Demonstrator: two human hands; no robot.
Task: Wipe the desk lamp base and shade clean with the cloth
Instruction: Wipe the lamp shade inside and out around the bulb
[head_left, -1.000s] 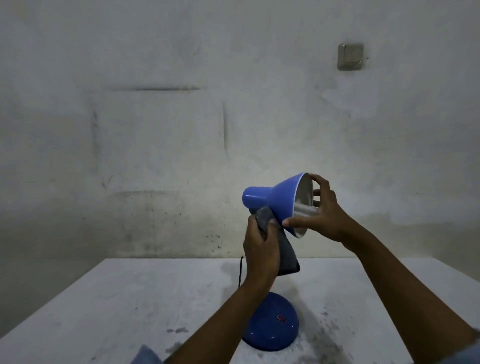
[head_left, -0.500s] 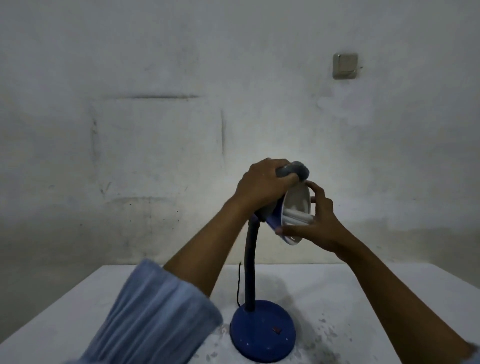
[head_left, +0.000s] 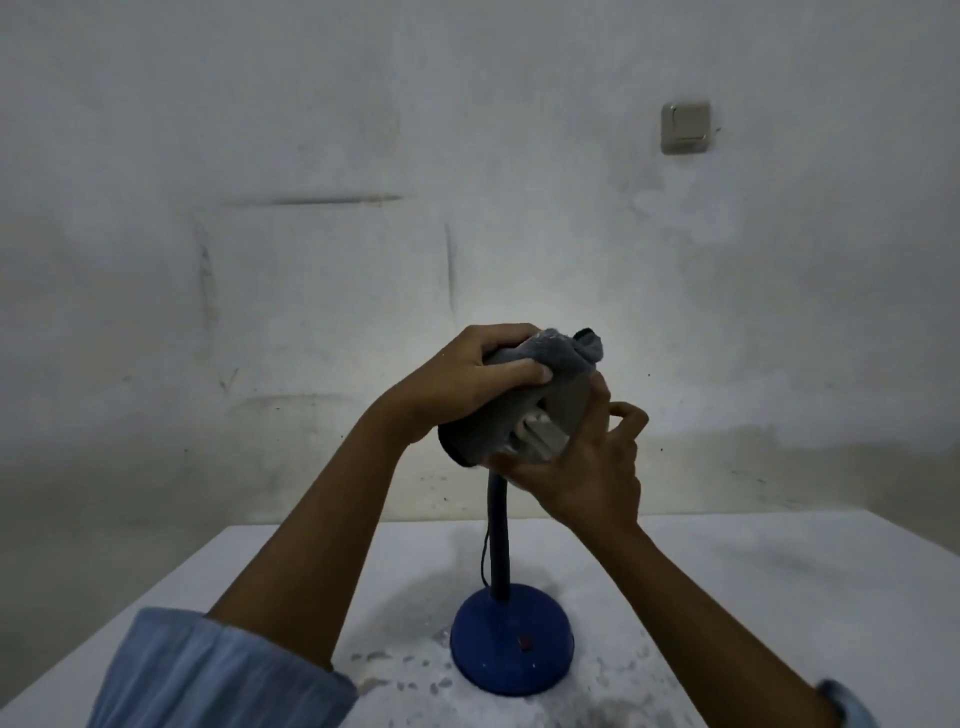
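A: Grey cloth (head_left: 524, 400) now covered the whole shade, where a moment before it lay only on top. The left hand (head_left: 467, 384) gripped it there, fingers curled.

B: And the right hand (head_left: 587, 467)?

A: It cupped the shade's rim from below, fingers bent round it. The blue base (head_left: 511, 644) stood on the worktop (head_left: 779, 597), probably not wiped yet.

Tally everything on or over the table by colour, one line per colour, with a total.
Blue: 1, the desk lamp, with its shade under the cloth.
Grey: 1, the cloth, gripped by the left hand while the right hand holds the shade.
Total: 2
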